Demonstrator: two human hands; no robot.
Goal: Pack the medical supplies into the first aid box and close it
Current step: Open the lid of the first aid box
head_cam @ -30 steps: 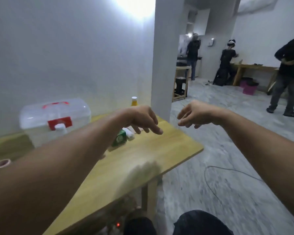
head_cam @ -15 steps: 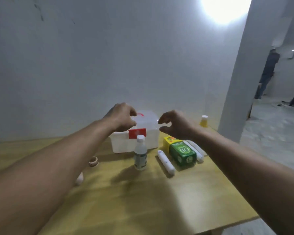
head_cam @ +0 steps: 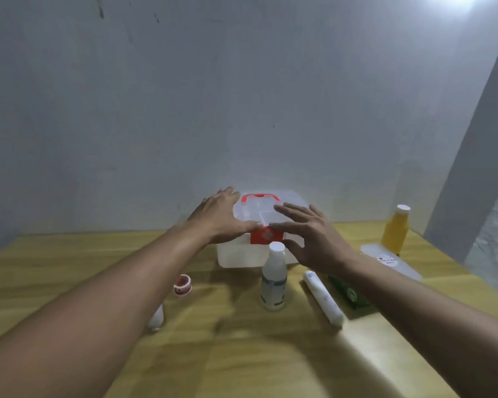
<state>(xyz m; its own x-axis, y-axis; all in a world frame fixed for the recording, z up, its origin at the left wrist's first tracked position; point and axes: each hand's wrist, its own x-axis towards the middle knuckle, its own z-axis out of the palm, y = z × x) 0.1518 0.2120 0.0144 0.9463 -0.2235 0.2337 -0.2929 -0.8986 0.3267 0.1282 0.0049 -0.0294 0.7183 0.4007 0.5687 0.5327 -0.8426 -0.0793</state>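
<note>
The translucent white first aid box [head_cam: 236, 255] with a red handle and a red front latch [head_cam: 263, 235] stands shut at the back of the wooden table [head_cam: 242, 354]. My left hand [head_cam: 222, 216] lies flat on the lid's left side, thumb near the latch. My right hand [head_cam: 314, 237] hovers spread over the lid's right front, thumb by the latch. In front stand a white bottle [head_cam: 273, 278], a white roll [head_cam: 324, 298], a green carton [head_cam: 350, 293] partly hidden by my right arm, a small tape roll [head_cam: 182, 285] and a white object [head_cam: 156, 317] half hidden under my left arm.
A yellow bottle [head_cam: 396, 229] with a white cap stands at the back right, and a flat clear packet [head_cam: 390, 261] lies in front of it. A grey wall [head_cam: 213, 110] rises directly behind the table. The table's right edge drops off beside a pillar [head_cam: 477, 156].
My view swung from the room to the table and came closer to it. Both hands went from curled above the box to fingers spread on its lid.
</note>
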